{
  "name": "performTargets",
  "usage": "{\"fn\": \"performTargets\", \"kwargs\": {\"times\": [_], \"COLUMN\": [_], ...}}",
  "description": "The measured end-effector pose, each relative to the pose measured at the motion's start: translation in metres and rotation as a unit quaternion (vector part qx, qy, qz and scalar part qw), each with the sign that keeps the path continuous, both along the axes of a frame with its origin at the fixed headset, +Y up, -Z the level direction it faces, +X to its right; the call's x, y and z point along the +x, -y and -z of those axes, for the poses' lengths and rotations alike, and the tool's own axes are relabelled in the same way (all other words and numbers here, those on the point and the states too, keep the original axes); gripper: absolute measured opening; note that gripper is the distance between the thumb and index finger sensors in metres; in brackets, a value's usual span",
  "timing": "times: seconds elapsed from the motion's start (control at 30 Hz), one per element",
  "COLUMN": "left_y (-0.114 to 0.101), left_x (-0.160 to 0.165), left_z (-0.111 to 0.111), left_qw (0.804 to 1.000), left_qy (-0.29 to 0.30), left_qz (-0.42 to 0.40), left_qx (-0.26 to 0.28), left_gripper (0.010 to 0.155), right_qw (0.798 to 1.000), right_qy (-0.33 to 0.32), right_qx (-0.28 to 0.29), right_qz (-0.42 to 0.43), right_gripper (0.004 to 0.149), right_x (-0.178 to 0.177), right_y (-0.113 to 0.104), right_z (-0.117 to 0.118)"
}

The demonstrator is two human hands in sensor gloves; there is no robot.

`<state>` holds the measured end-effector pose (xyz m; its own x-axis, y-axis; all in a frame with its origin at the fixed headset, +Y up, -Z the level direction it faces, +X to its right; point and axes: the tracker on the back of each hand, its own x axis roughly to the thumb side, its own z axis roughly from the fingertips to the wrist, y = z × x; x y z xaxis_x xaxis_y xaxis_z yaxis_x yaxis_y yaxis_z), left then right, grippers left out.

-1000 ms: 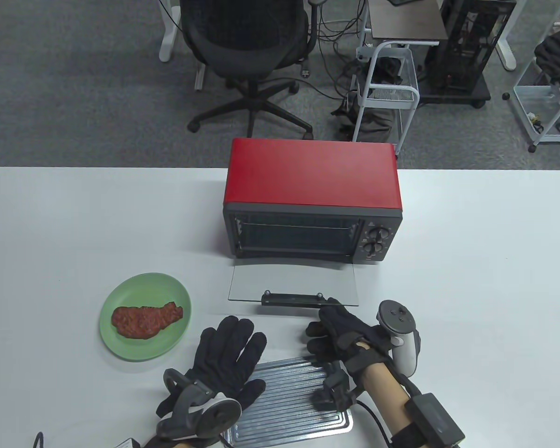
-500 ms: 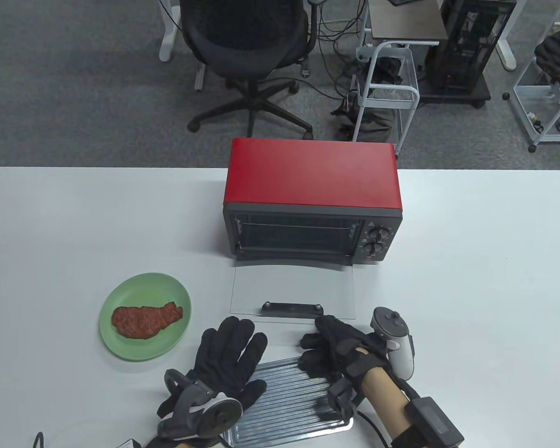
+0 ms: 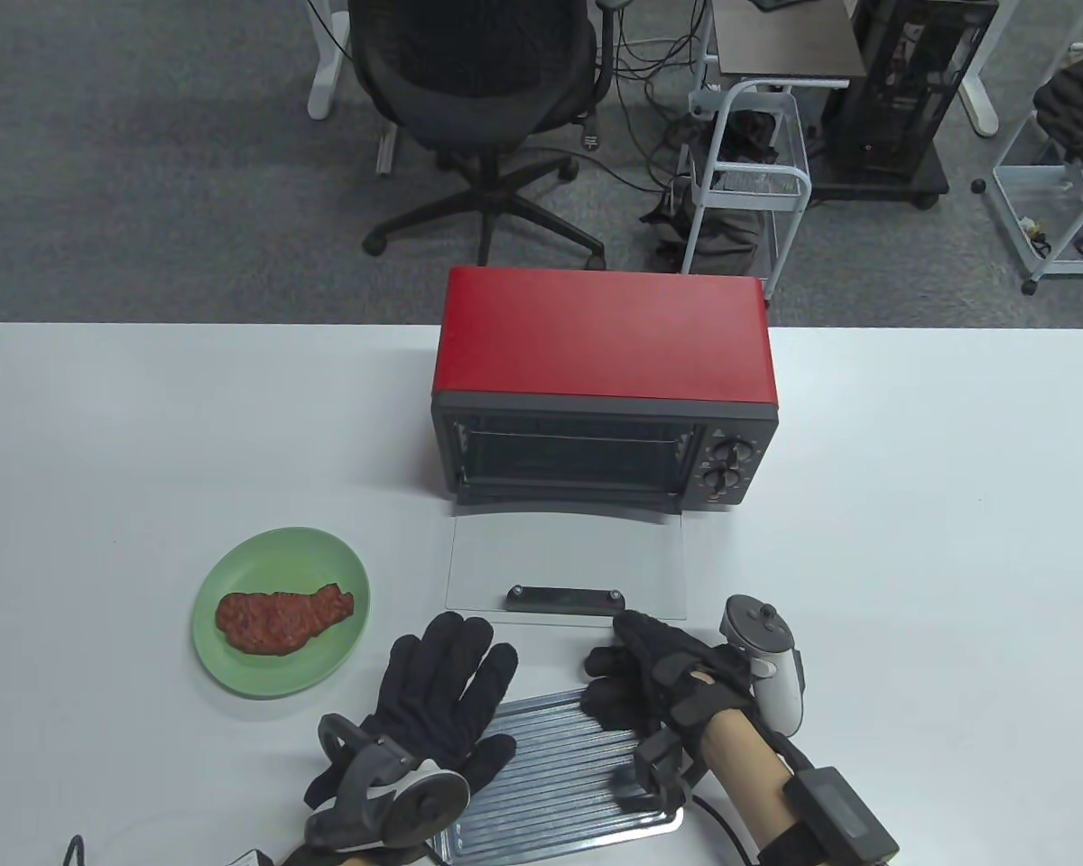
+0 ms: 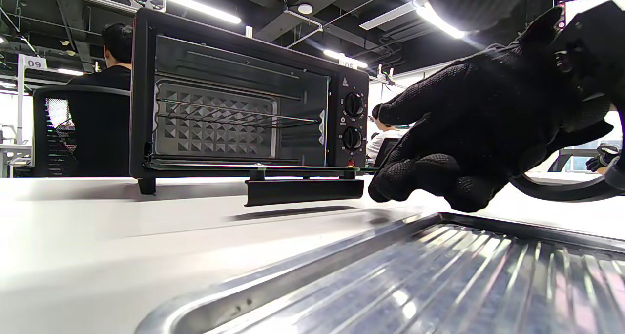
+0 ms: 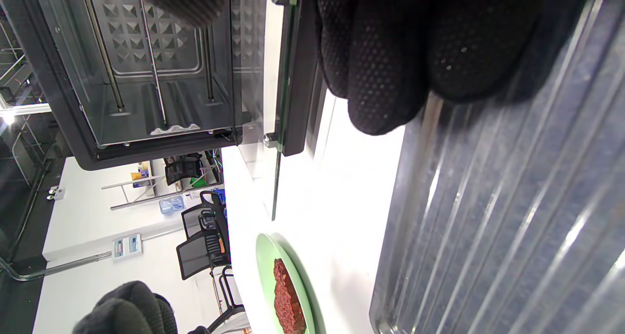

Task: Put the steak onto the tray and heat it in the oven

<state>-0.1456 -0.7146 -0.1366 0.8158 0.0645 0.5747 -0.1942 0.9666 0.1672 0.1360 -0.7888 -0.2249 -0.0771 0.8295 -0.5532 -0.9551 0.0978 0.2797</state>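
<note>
The red oven (image 3: 603, 347) stands mid-table with its glass door (image 3: 567, 564) folded flat and its black handle (image 3: 564, 598) toward me. Inside, only a wire rack (image 4: 234, 116) shows. The raw steak (image 3: 282, 619) lies on a green plate (image 3: 235, 672) at the left. A ribbed metal tray (image 3: 560, 776) sits at the near edge. My left hand (image 3: 442, 695) lies flat with its fingers spread over the tray's left end. Just short of the handle, my right hand (image 3: 632, 672) hovers over the tray's far right corner, fingers loosely curled and holding nothing.
The oven's two knobs (image 3: 726, 465) are on its right front. The open door covers the table between the oven and the tray. Beyond the table's far edge are an office chair (image 3: 478, 81) and a white cart (image 3: 758, 171).
My right hand let go of the door handle and drew back toward the tray. The door dropped the last bit to lie flat. The left hand stayed put.
</note>
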Motion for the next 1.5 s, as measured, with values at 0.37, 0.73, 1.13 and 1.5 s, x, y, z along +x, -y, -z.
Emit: {"fn": "performTargets", "kwargs": {"times": [0.37,0.73,1.13,1.5], "left_y": [0.001,0.001,0.001,0.001], "left_x": [-0.001,-0.002,-0.005,-0.004], "left_z": [0.000,0.002,0.004,0.004], "left_qw": [1.000,1.000,1.000,1.000], "left_qy": [-0.002,-0.007,-0.001,0.005], "left_qz": [-0.003,-0.011,-0.028,-0.028], "left_qx": [0.000,-0.003,0.000,0.003], "left_gripper": [0.086,0.086,0.086,0.086], "right_qw": [1.000,0.910,0.741,0.700], "right_qy": [-0.011,-0.079,-0.104,-0.116], "right_qx": [0.022,0.309,0.488,0.529], "right_qz": [-0.010,-0.267,-0.449,-0.467], "right_gripper": [0.079,0.074,0.080,0.090], "right_x": [0.003,-0.024,-0.056,-0.049], "right_y": [-0.014,-0.101,-0.114,-0.093], "right_z": [-0.009,-0.043,-0.088,-0.093]}}
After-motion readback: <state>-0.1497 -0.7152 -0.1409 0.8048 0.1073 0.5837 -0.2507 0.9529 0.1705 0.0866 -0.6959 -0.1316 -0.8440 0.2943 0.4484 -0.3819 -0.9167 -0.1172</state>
